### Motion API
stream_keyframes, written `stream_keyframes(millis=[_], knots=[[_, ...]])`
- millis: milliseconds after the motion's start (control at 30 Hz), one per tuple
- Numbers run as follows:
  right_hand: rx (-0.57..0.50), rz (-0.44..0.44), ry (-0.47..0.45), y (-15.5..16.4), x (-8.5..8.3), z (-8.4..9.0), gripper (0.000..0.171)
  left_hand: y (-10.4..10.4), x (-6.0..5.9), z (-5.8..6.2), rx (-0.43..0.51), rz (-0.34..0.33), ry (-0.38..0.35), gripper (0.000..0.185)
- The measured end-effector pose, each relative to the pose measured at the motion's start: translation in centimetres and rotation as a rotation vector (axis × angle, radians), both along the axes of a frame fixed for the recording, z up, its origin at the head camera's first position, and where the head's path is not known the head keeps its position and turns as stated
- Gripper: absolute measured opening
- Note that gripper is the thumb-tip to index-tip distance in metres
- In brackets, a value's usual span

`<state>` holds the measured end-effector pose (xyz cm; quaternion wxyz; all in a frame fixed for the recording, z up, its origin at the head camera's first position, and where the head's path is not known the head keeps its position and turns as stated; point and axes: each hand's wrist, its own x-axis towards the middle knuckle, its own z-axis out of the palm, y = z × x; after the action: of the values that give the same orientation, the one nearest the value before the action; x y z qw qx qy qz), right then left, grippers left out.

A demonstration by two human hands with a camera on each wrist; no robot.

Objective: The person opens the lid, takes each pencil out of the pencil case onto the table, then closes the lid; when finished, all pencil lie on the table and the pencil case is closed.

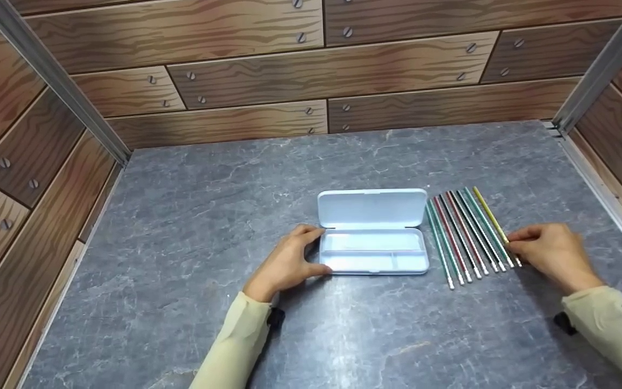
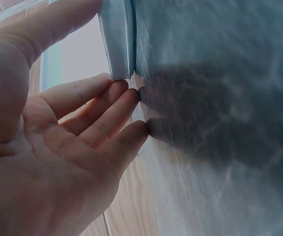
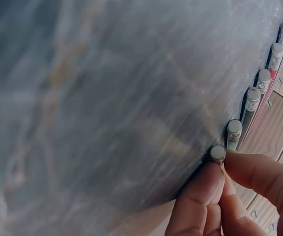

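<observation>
Centre of the frame: my left hand (image 1: 289, 263) is resting relaxed, fingers straight, against the left end of the open pencil case (image 1: 374, 233) on the grey table (image 1: 192, 227). Lower right: my right hand (image 1: 551, 254) is pinching the yellow pencil (image 1: 490, 216), outermost in the row of pencils (image 1: 465, 235) lying just right of the case.

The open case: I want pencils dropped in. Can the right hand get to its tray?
Probably yes: the pencil case lies lid-back, only the row of pencils between it and the right hand; the left hand touches its far end.
</observation>
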<state>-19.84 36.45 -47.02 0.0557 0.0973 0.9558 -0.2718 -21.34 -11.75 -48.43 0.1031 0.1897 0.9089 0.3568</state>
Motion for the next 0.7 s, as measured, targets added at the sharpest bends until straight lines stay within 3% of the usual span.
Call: stream_keyframes(millis=[233, 433, 567, 700], knots=[[-0.028, -0.009, 0.001, -0.1, -0.1, 0.6, 0.038, 0.1, -0.1, 0.1, 0.005, -0.007, 0.007, 0.085], [-0.087, -0.025, 0.090, -1.7, -1.0, 3.0, 0.039, 0.0, -0.3, 0.1, -0.001, 0.004, 0.007, 0.086], [-0.239, -0.006, 0.142, -4.1, -2.3, 4.1, 0.041, 0.0, -0.2, 0.1, 0.001, -0.001, 0.011, 0.085], [-0.427, 0.034, 0.177, -7.0, -3.6, 4.1, 0.045, 0.0, -0.1, 0.0, 0.004, -0.010, 0.018, 0.084]])
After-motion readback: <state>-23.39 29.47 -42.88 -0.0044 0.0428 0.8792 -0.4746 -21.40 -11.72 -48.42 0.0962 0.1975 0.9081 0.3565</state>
